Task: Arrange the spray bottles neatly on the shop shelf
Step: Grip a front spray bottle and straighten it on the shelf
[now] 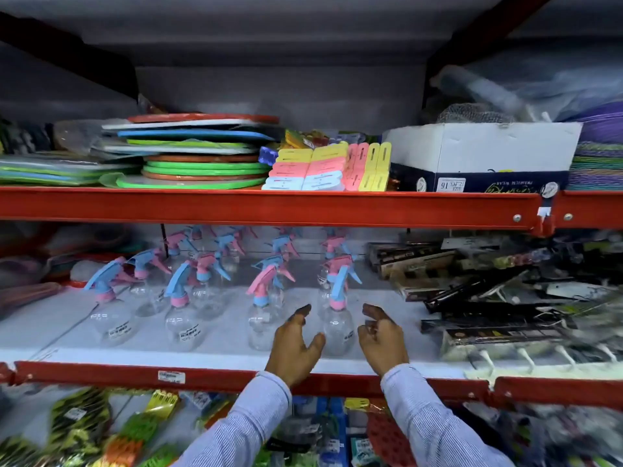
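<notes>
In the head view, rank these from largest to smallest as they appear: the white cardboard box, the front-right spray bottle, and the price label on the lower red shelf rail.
1. White cardboard box, though it sits farther back.
2. Front-right spray bottle, nearer the camera.
3. Price label, clearly smallest.

Spray bottles (209, 291) stand in rows on the middle shelf (215, 360); boxed goods (472, 291) lie to their right, stacked discs (199, 156) on the shelf above.
</notes>
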### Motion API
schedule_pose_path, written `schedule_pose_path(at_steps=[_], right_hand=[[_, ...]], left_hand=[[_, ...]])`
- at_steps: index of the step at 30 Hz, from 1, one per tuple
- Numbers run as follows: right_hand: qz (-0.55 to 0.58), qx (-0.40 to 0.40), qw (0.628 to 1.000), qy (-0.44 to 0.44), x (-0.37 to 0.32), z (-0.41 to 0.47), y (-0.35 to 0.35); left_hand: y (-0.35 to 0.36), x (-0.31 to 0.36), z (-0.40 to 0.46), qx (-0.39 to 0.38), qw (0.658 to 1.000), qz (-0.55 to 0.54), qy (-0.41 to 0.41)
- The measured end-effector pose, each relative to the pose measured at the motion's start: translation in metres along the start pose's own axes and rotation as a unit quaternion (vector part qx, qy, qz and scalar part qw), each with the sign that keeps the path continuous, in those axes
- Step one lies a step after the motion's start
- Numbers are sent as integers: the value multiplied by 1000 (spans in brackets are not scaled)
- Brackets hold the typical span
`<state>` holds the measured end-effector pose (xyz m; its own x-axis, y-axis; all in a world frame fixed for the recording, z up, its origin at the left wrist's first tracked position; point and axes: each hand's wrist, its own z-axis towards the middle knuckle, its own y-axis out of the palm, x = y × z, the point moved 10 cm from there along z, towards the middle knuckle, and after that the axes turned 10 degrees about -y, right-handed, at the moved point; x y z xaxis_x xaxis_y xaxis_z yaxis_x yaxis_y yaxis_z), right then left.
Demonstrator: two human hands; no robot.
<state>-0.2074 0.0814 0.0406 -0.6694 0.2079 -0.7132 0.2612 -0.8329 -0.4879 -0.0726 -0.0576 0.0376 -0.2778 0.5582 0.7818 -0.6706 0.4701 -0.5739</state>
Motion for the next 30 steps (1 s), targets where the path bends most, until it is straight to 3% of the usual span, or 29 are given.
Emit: schedule_pose_path(at_steps=[3, 5, 30], right_hand=[[48, -91, 992, 76, 13, -1, 27], [57, -107, 989, 81, 14, -2, 32], [72, -97, 991, 48, 1, -44, 15]], left_hand=[[17, -10, 6, -54, 994, -60, -77], [25, -11, 10, -69, 990, -79, -98], [16, -12, -25, -52, 994, -64, -79]])
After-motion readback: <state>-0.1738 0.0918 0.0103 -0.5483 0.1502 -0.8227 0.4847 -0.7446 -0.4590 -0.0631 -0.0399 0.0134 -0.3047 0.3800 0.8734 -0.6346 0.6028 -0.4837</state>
